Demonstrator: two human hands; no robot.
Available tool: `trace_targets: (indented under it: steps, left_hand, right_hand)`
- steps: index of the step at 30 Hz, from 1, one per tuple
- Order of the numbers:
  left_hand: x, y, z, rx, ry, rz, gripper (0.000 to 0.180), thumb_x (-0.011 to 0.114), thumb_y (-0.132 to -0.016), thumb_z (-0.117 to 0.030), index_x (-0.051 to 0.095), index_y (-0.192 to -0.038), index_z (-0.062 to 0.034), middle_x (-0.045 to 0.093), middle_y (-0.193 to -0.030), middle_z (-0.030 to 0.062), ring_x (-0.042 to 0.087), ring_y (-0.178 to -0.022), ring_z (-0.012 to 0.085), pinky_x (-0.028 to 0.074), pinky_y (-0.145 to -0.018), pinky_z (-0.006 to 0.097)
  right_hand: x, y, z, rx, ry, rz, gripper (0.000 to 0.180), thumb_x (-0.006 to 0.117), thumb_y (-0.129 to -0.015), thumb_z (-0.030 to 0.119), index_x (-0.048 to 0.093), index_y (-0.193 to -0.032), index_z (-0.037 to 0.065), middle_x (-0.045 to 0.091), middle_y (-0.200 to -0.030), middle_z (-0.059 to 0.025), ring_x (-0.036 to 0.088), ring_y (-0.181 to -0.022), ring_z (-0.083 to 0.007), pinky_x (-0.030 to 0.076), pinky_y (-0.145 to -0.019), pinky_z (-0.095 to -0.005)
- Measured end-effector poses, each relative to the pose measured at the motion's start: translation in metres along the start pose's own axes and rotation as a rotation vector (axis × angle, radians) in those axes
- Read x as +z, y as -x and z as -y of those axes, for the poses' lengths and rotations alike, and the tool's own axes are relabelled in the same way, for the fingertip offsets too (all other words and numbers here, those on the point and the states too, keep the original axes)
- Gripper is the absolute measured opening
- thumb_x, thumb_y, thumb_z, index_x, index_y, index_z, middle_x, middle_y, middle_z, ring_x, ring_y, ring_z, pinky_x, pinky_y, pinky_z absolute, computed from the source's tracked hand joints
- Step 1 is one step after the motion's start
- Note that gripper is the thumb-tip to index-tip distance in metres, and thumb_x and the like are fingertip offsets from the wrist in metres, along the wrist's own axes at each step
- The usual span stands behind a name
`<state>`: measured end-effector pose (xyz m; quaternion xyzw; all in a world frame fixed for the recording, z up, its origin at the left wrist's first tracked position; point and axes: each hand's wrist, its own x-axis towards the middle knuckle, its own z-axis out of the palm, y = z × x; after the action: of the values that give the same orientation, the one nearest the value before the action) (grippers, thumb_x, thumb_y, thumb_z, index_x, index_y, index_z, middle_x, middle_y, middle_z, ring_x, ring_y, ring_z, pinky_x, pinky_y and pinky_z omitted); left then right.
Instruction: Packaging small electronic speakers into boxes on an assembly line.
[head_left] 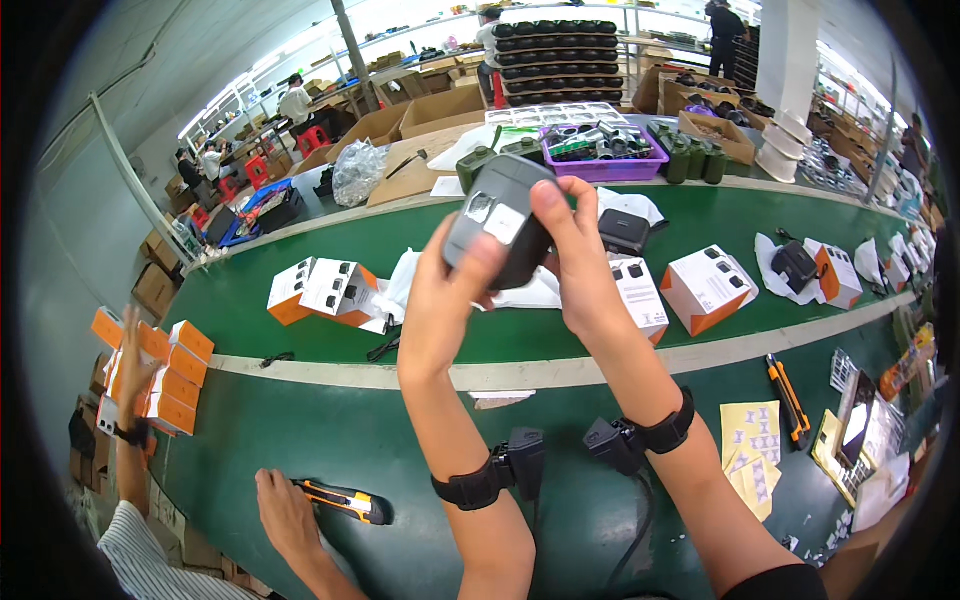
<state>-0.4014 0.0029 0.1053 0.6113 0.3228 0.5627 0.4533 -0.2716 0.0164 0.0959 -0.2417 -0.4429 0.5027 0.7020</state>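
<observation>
In both hands I hold a boxy dark grey and black device (512,190) with rounded corners, tilted above the green bench. Two pale labels are on its grey face. My left hand (450,285) grips the lower left side, its thumb over the edge of the white label (505,224). My right hand (575,235) holds the right side, thumb near the top corner. Behind the hands lies white wrapping (540,292), partly hidden. A similar black device (624,231) rests on white wrapping beyond my right hand. Each wrist wears a black strap with a small module.
Open white-and-orange cartons (335,290) stand left of my hands, others (705,285) to the right. A co-worker's hand (285,510) touches a utility knife (345,501); their other hand is by stacked orange boxes (180,380). Yellow label sheets (752,445) and another knife (788,400) lie right.
</observation>
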Motion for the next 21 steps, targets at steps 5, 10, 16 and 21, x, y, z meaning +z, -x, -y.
trace_targets:
  steps: [5, 10, 16, 21]
  left_hand:
    - [0.004, 0.002, -0.008, -0.007, -0.103, 0.039, 0.046, 0.069, -0.070, -0.023, 0.049, -0.101, 0.0047, 0.058, -0.079, 0.0090, 0.057, -0.059, 0.0126, 0.045, -0.048, 0.022]
    - [-0.002, 0.003, -0.005, -0.025, 0.132, -0.029, 0.041, 0.060, -0.074, -0.029, 0.050, -0.094, 0.0060, 0.059, -0.069, 0.0126, 0.056, -0.045, 0.0176, 0.043, -0.038, 0.023]
    - [-0.003, 0.006, -0.005, 0.020, 0.307, -0.014, 0.043, 0.057, -0.073, -0.030, 0.049, -0.095, 0.0053, 0.059, -0.070, 0.0150, 0.057, -0.046, 0.0207, 0.045, -0.038, 0.025]
    - [-0.005, 0.008, -0.007, 0.009, 0.381, -0.002, 0.045, 0.063, -0.070, -0.023, 0.048, -0.101, 0.0056, 0.060, -0.079, 0.0156, 0.060, -0.058, 0.0216, 0.049, -0.050, 0.027]
  right_hand:
    - [-0.007, -0.007, -0.012, -0.077, 0.154, -0.106, 0.039, 0.050, -0.085, 0.041, 0.041, -0.106, 0.009, 0.046, -0.092, -0.0052, 0.042, -0.087, -0.0130, 0.038, -0.077, -0.0262]
    - [-0.006, -0.003, 0.008, -0.078, 0.027, 0.047, 0.025, 0.036, -0.093, 0.026, 0.049, -0.103, 0.008, 0.052, -0.089, 0.0002, 0.048, -0.083, -0.0053, 0.039, -0.075, -0.0204]
    - [-0.006, 0.005, 0.024, -0.166, 0.078, 0.120, 0.026, 0.033, -0.092, 0.022, 0.051, -0.105, 0.007, 0.052, -0.084, 0.0023, 0.049, -0.073, -0.0010, 0.041, -0.058, -0.0153]
    - [-0.008, 0.005, 0.033, -0.267, 0.173, 0.180, 0.027, 0.038, -0.091, 0.024, 0.051, -0.107, 0.006, 0.050, -0.081, 0.0013, 0.047, -0.067, -0.0023, 0.039, -0.053, -0.0157]
